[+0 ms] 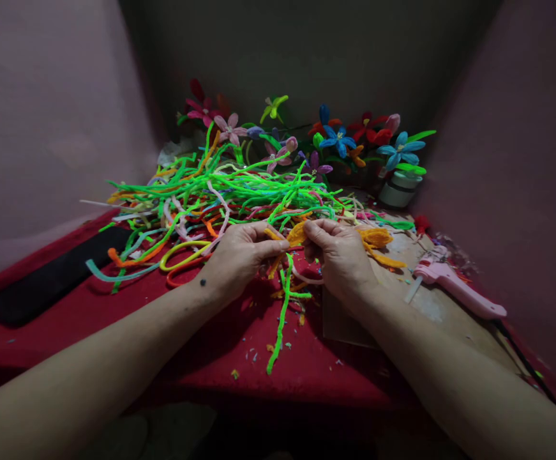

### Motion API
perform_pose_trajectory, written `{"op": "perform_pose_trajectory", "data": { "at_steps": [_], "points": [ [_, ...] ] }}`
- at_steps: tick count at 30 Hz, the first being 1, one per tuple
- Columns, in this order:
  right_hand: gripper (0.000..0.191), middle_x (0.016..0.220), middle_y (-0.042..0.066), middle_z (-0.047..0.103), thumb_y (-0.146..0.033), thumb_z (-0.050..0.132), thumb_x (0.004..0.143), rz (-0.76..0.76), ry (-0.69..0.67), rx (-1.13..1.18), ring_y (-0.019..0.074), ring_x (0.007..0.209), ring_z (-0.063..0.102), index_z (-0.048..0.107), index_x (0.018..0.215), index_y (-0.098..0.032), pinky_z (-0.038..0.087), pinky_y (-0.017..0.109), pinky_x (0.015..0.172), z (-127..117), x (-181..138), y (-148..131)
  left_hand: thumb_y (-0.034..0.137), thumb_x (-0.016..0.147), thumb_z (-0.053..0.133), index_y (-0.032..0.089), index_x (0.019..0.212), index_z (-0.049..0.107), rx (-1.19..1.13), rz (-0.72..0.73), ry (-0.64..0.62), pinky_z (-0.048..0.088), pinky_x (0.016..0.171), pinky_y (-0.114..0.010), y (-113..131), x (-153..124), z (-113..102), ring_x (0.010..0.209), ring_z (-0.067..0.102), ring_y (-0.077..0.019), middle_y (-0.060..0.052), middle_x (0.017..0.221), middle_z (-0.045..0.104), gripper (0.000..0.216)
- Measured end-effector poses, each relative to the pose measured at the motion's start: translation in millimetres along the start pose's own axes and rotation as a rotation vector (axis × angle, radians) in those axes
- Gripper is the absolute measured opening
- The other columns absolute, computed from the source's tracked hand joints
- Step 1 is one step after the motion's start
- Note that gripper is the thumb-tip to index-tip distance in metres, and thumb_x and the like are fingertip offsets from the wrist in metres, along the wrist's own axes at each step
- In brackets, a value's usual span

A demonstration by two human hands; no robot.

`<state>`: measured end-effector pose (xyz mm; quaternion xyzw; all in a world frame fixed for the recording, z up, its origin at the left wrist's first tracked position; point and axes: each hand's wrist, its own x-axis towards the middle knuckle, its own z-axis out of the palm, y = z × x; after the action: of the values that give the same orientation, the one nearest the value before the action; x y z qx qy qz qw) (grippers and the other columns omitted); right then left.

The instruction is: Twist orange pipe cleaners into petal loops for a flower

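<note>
My left hand [242,255] and my right hand [338,255] meet over a red cloth [258,358], both pinched on an orange pipe cleaner [297,233] that is bent into loops between the fingertips. More orange loops [378,239] trail off to the right of my right hand. A long green pipe cleaner [281,316] lies on the cloth just below the hands. Right behind the hands sprawls a big tangle of pipe cleaners [220,191], mostly bright green, with orange, yellow and pink ones mixed in.
Finished pipe-cleaner flowers [338,137] in pink, blue, red and green stand at the back. A pink glue gun [454,287] lies at the right on a board, its cord running toward me. A small white jar [399,188] stands near the flowers. A black flat object [52,278] lies at the left.
</note>
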<state>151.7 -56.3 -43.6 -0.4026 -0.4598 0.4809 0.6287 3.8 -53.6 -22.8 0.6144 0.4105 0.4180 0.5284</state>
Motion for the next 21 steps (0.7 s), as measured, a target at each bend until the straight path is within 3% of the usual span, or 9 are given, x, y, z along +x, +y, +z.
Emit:
{"op": "perform_pose_trajectory", "data": {
  "at_steps": [6, 10, 12, 16, 21],
  "points": [
    [0.021, 0.054, -0.004, 0.054, -0.035, 0.069, 0.068, 0.08, -0.09, 0.097, 0.0057, 0.043, 0.042, 0.061, 0.07, -0.016, 0.031, 0.021, 0.043, 2.1, -1.7, -0.2, 0.021, 0.071, 0.062, 0.015, 0.064, 0.057, 0.012, 0.007, 0.008, 0.032, 0.046, -0.022, -2.1, 0.8, -0.9, 0.044, 0.044, -0.0076, 0.003, 0.051, 0.053, 0.011],
    [0.019, 0.051, -0.004, 0.054, -0.033, 0.069, 0.069, 0.066, -0.054, 0.062, 0.006, 0.043, 0.043, 0.064, 0.071, -0.015, 0.03, 0.021, 0.043, 2.3, -2.3, -0.9, 0.021, 0.071, 0.062, 0.015, 0.064, 0.056, 0.056, 0.018, 0.001, 0.033, 0.046, -0.022, -1.5, 0.0, 0.0, 0.044, 0.043, -0.0075, 0.004, 0.049, 0.051, 0.011],
    [0.018, 0.05, -0.004, 0.054, -0.031, 0.068, 0.069, 0.062, -0.031, 0.054, 0.0059, 0.043, 0.042, 0.064, 0.069, -0.014, 0.029, 0.021, 0.042, 1.9, -2.3, -1.0, 0.023, 0.07, 0.064, 0.015, 0.072, 0.058, 0.034, 0.019, -0.008, 0.032, 0.045, -0.02, -0.8, -0.8, 0.9, 0.044, 0.043, -0.0071, 0.005, 0.052, 0.051, 0.011],
    [0.016, 0.051, -0.004, 0.054, -0.029, 0.067, 0.07, 0.049, -0.06, 0.07, 0.0054, 0.042, 0.04, 0.065, 0.07, -0.013, 0.026, 0.021, 0.041, 1.9, -2.8, -2.8, 0.028, 0.069, 0.069, 0.017, 0.096, 0.058, -0.028, 0.02, -0.018, 0.031, 0.044, -0.018, -0.4, -1.5, 2.0, 0.045, 0.043, -0.0062, 0.006, 0.058, 0.054, 0.031],
    [0.02, 0.047, -0.003, 0.051, -0.03, 0.067, 0.07, 0.07, -0.043, -0.018, 0.0059, 0.039, 0.04, 0.062, 0.06, -0.013, 0.028, 0.022, 0.039, 2.3, -4.1, -6.8, 0.028, 0.072, 0.066, 0.016, 0.099, 0.064, 0.029, 0.111, 0.019, 0.033, 0.045, -0.018, -1.9, -1.9, 2.7, 0.048, 0.043, -0.0065, 0.004, 0.057, 0.053, 0.03]
  ]
}}
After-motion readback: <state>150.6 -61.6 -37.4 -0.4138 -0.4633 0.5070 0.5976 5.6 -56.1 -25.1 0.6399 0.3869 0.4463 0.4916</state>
